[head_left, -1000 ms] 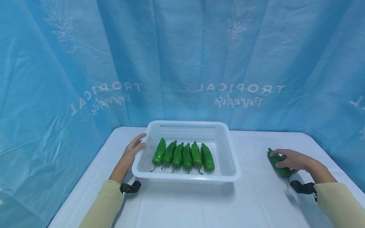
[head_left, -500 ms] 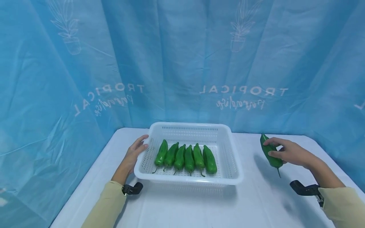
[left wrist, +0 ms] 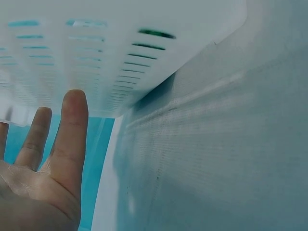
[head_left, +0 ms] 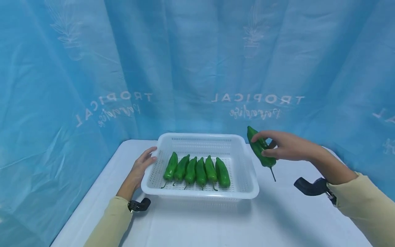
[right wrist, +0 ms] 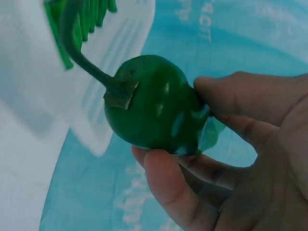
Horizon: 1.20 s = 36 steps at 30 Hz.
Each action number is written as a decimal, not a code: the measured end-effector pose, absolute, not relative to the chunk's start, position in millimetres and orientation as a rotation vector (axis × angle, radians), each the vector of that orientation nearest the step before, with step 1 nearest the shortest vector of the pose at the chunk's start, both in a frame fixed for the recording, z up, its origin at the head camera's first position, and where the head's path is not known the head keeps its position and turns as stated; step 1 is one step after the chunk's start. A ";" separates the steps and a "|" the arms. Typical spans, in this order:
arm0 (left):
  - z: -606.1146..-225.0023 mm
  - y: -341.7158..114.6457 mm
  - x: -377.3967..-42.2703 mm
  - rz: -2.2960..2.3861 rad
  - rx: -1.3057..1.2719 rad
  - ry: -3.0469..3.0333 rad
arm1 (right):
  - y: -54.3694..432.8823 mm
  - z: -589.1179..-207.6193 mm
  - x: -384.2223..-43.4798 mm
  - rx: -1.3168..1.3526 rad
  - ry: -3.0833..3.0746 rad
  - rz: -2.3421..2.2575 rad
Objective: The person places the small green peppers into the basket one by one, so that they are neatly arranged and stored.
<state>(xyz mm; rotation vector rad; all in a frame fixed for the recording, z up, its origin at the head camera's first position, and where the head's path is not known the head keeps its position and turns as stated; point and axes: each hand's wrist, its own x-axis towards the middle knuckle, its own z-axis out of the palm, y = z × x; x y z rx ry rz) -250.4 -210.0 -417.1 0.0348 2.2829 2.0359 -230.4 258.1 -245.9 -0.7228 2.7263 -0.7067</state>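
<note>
My right hand (head_left: 287, 145) pinches a long green chili pepper (head_left: 255, 147) between thumb and fingers, raised above the table beside the basket's right rim. In the right wrist view the pepper's stem end (right wrist: 144, 106) faces the camera, its curved stem sticking out. A white perforated plastic basket (head_left: 200, 194) stands mid-table. Several green chili peppers (head_left: 201, 171) lie side by side in it, stems toward me. My left hand (head_left: 137, 171) rests against the basket's left side; the left wrist view shows its fingers (left wrist: 74, 130) extended by the slotted wall (left wrist: 120, 48).
A white cloth (head_left: 197, 226) covers the table. Blue curtains (head_left: 191, 68) with printed lettering hang behind it and at both sides. Inside the basket, bare floor (head_left: 240, 178) lies right of the row of peppers.
My right hand has lifted the chili pepper off the right part of the table and carried it left toward the basket. The left hand stays at the basket's left side.
</note>
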 end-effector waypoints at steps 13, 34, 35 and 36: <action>-421.6 -209.3 -247.3 2.035 -0.001 2.273 | 190.4 -268.5 -248.0 -0.771 2.702 -0.511; -416.8 -213.1 -249.7 2.011 0.057 2.286 | 146.9 -309.6 -284.7 -0.591 2.658 -0.228; -417.1 -213.4 -249.2 2.009 0.054 2.286 | 146.2 -311.6 -285.8 -0.588 2.654 -0.222; -417.5 -213.8 -248.7 2.009 0.053 2.286 | 145.4 -313.7 -286.6 -0.574 2.646 -0.224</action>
